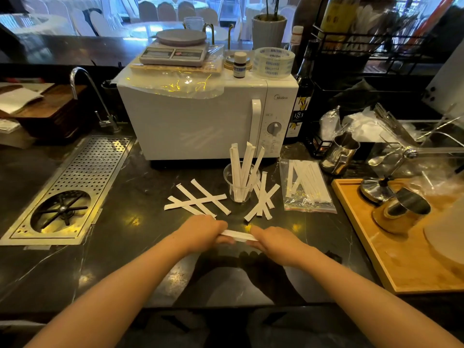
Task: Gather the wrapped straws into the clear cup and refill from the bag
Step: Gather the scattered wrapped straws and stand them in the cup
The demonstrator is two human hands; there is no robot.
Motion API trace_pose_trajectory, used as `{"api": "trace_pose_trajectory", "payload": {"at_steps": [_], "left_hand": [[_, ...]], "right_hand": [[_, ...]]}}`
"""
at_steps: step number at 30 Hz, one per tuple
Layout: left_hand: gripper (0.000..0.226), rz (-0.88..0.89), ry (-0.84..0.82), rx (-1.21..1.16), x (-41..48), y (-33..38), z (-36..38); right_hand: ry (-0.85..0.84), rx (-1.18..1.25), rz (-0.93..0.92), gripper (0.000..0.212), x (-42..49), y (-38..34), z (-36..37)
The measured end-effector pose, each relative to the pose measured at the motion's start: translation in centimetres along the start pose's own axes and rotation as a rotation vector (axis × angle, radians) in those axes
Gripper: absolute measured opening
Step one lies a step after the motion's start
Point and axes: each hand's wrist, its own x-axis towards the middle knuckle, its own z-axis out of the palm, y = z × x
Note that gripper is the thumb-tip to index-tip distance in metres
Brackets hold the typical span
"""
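I see both of my hands low over the dark counter (140, 222), sharing a small bundle of wrapped straws (238, 235) held crosswise between them. My left hand (206, 229) is curled closed around one end of the bundle and my right hand (270, 238) is closed around the other end, so only the middle stretch of white paper shows between the two fists. The wrappers are flat, narrow, off-white paper sleeves with squared ends.

Just beyond my hands stands the clear cup (240, 183), upright, in front of the white microwave (200, 116). It already holds several straws standing on end, leaning outward and rising well above its rim. To the left of the cup a loose group of straws (198, 198) lies flat on the counter, crossing one another. To the right of the cup, touching or nearly touching its base, another crossed pile (262, 197) lies flat. Further right, near the wooden tray (371, 237), the clear zip bag (305, 187) lies flat with more wrapped straws inside it, packed roughly parallel; I cannot tell whether its seal is open

A perforated metal drain grate (75, 187) sits well to the left
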Motion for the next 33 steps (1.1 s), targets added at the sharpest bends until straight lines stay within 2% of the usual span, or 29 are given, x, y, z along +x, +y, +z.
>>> {"api": "trace_pose_trajectory", "payload": {"at_steps": [2,5,7,9,11,14,16,21,24,27,30,33], "left_hand": [[0.033,-0.02,0.069,-0.03,-0.2,-0.2,-1.7],[0.018,-0.101,0.195,-0.281,-0.5,-1.1,-4.0],[0.025,-0.164,0.322,-0.552,-0.7,-1.9,-5.3],[0.038,-0.193,0.426,-0.864,-0.9,-2.1,-6.1],[0.043,-0.173,0.419,-1.084,-1.0,-1.5,-6.2],[0.024,-0.076,0.388,-1.269,-0.6,0.4,-5.4],[0.021,-0.03,0.399,-1.417,-0.1,1.7,-4.8],[0.02,-0.114,0.446,-1.591,0.9,3.6,-3.4],[0.028,-0.193,0.464,-1.666,1.2,3.7,-2.8],[0.026,-0.233,0.488,-1.717,1.6,3.6,-2.6],[0.024,-0.285,0.511,-1.771,1.8,3.0,-2.6],[0.025,-0.315,0.533,-1.809,2.0,1.9,-2.3]], "right_hand": [[0.065,0.041,-0.006,0.036,0.0,-0.1,-0.7],[0.14,0.198,0.002,0.032,0.1,0.0,-1.5],[0.203,0.393,-0.013,0.023,0.2,0.0,-2.0],[0.288,0.629,-0.019,0.024,0.3,-0.3,-2.6],[0.338,0.868,-0.018,0.026,0.3,-0.9,-3.1],[0.302,1.164,-0.056,0.025,0.3,-2.1,-3.1],[0.252,1.271,-0.081,0.025,0.4,-3.0,-2.8],[0.165,1.385,-0.089,0.031,1.1,-4.3,-1.4],[0.106,1.427,-0.036,0.033,1.7,-4.2,-1.0],[0.052,1.342,-0.01,0.033,2.2,-3.8,-0.8],[-0.057,1.175,0.01,0.014,2.2,-2.8,-1.5],[-0.135,1.019,0.081,0.044,1.8,-0.5,-3.1]]}}
